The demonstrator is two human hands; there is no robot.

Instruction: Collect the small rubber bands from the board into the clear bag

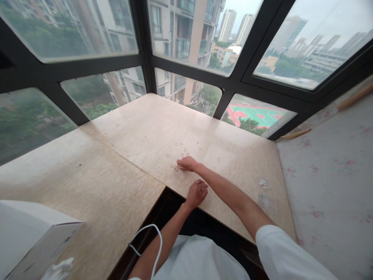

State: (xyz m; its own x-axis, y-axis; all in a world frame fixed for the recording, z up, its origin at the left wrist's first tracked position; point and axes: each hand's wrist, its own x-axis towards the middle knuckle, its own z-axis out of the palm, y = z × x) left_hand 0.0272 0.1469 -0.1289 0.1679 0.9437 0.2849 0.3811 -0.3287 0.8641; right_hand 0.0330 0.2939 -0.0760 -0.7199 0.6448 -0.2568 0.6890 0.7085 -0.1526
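Note:
Several thin metal-coloured rings lie scattered on the pale tabletop point(136, 132), among them a ring point(168, 156) at the left and another ring point(219, 159) off to the right. My right hand point(187, 163) reaches left across the board, its fingers pinched down at a small ring by the near end of the group. A reddish-brown ring point(176, 169) lies just beside those fingertips. Close to the table's front edge, my left hand point(197, 193) is curled, with a thin loop like a ring showing at its fingers. Its palm is hidden.
A white box point(32, 237) stands at the lower left, with crumpled tissue point(60, 269) in front. A white cable point(159, 237) loops past my left forearm. Paper scraps point(262, 182) and clear plastic point(265, 201) lie at right. Windows and a papered wall point(329, 186) border the table.

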